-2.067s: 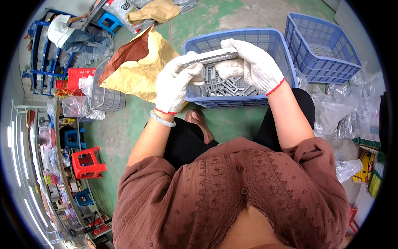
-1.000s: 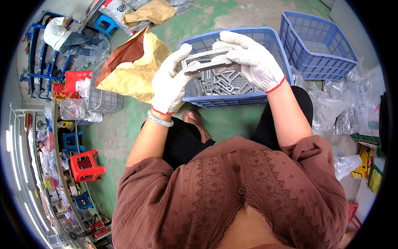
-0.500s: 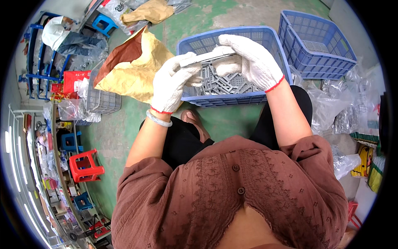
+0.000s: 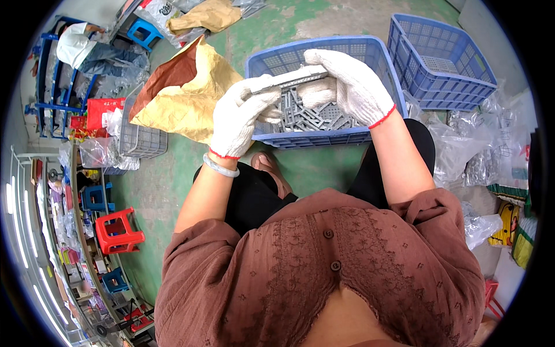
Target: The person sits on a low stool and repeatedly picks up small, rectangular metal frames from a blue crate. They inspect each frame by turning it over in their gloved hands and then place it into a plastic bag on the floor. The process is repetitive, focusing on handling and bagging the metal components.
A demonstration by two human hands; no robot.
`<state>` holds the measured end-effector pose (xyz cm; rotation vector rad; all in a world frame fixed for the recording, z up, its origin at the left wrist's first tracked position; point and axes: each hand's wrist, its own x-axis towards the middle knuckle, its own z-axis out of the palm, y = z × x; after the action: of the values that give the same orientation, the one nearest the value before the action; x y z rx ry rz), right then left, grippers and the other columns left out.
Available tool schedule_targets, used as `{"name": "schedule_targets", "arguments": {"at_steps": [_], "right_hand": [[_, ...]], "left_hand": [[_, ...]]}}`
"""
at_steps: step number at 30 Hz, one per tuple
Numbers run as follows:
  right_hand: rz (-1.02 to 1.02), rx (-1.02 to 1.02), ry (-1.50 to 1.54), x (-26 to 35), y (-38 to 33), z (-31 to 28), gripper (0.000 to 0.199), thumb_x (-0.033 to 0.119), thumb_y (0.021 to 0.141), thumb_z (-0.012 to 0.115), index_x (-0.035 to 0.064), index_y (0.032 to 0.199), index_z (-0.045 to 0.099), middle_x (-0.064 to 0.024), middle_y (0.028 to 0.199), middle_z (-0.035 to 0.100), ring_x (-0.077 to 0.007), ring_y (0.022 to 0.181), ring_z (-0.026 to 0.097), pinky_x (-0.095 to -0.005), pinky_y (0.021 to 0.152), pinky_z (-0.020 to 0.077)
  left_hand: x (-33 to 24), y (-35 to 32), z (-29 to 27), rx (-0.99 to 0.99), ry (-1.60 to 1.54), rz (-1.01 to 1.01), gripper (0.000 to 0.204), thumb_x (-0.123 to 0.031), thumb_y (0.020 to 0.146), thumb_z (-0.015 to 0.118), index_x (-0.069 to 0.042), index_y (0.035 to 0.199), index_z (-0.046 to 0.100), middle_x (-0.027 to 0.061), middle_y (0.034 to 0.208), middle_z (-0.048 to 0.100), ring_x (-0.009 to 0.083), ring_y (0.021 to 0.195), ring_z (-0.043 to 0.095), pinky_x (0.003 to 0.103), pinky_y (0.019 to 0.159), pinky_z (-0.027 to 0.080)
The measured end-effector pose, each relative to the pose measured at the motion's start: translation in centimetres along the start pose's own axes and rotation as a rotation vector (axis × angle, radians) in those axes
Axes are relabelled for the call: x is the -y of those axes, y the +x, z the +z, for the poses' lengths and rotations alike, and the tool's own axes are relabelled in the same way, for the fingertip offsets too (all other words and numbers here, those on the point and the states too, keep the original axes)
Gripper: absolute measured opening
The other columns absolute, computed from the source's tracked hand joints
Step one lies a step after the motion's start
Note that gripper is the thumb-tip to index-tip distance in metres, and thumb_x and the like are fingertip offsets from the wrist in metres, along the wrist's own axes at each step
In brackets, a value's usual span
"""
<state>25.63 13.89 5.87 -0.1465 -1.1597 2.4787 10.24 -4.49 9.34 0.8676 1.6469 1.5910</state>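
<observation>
Both of my hands wear white knitted gloves with red cuffs. A long, narrow grey part [image 4: 292, 77], metallic in look, spans between them above a blue plastic crate [image 4: 324, 139]. My left hand [image 4: 240, 113] is closed around its left end, and my right hand [image 4: 350, 84] grips the right end. The fingertips under the part are partly hidden. Inside the crate lie many loose grey slotted parts [image 4: 315, 117] of elongated shape, heaped in a tangle.
An open brown paper sack [image 4: 191, 104] stands left of the crate. A second blue crate [image 4: 445, 87] sits at the back right, near clear plastic bags [image 4: 457, 150]. Leftward are a grey crate [image 4: 144, 139], a red stool [image 4: 118, 231] and a person [image 4: 87, 52] farther off.
The grey part has turned slightly between my hands, so its ridged side shows more clearly. Both hands stay nearly in place.
</observation>
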Motion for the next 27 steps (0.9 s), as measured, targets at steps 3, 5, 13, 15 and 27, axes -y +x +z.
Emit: {"name": "schedule_targets", "arguments": {"at_steps": [3, 5, 13, 15, 27], "right_hand": [[-0.030, -0.005, 0.023, -0.1, 0.0, 0.1, 0.036, 0.025, 0.099, 0.057, -0.0003, 0.125, 0.060, -0.0168, 0.108, 0.068, -0.0281, 0.089, 0.071, -0.0386, 0.071, 0.0622], [-0.069, -0.038, 0.002, -0.1, 0.1, 0.1, 0.036, 0.027, 0.100, 0.057, -0.0005, 0.124, 0.061, -0.0166, 0.107, 0.068, -0.0266, 0.085, 0.071, -0.0371, 0.068, 0.0610], [-0.056, -0.087, -0.082, 0.2, 0.2, 0.7, 0.038, 0.033, 0.101, 0.054, 0.0006, 0.118, 0.064, -0.0137, 0.095, 0.072, -0.0170, 0.072, 0.068, -0.0273, 0.054, 0.0524], [-0.033, -0.105, -0.104, 0.4, 0.0, 1.0, 0.039, 0.034, 0.101, 0.053, 0.0005, 0.118, 0.064, -0.0138, 0.095, 0.073, -0.0161, 0.069, 0.068, -0.0258, 0.051, 0.0511], [0.006, -0.141, -0.222, 0.6, -0.2, 1.3, 0.038, 0.035, 0.101, 0.053, 0.0032, 0.117, 0.066, -0.0117, 0.090, 0.073, -0.0109, 0.053, 0.063, -0.0208, 0.039, 0.0453]], "left_hand": [[-0.9, -0.6, 0.8, -0.011, 0.040, -0.025, 0.033, -0.008, 0.091, 0.066, 0.004, 0.121, 0.060, 0.0113, 0.098, 0.069, 0.0164, 0.075, 0.068, 0.029, 0.066, 0.057], [-1.1, -1.2, 1.3, -0.009, 0.077, -0.025, 0.035, -0.005, 0.089, 0.069, 0.004, 0.121, 0.060, 0.0106, 0.096, 0.069, 0.0150, 0.074, 0.066, 0.028, 0.065, 0.056], [2.6, -4.0, 5.2, -0.012, -0.017, 0.125, 0.058, 0.006, 0.081, 0.077, 0.006, 0.134, 0.053, 0.0108, 0.109, 0.067, 0.0131, 0.090, 0.064, 0.027, 0.074, 0.055], [1.5, -4.2, 5.6, 0.081, 0.352, 0.212, 0.053, 0.000, 0.081, 0.080, 0.005, 0.129, 0.059, 0.0056, 0.100, 0.069, 0.0094, 0.086, 0.063, 0.025, 0.076, 0.054], [0.0, -4.5, 7.2, 0.094, 0.840, 0.473, 0.052, -0.026, 0.078, 0.083, -0.007, 0.123, 0.066, 0.0047, 0.073, 0.065, 0.0124, 0.061, 0.056, 0.027, 0.059, 0.050]]}}
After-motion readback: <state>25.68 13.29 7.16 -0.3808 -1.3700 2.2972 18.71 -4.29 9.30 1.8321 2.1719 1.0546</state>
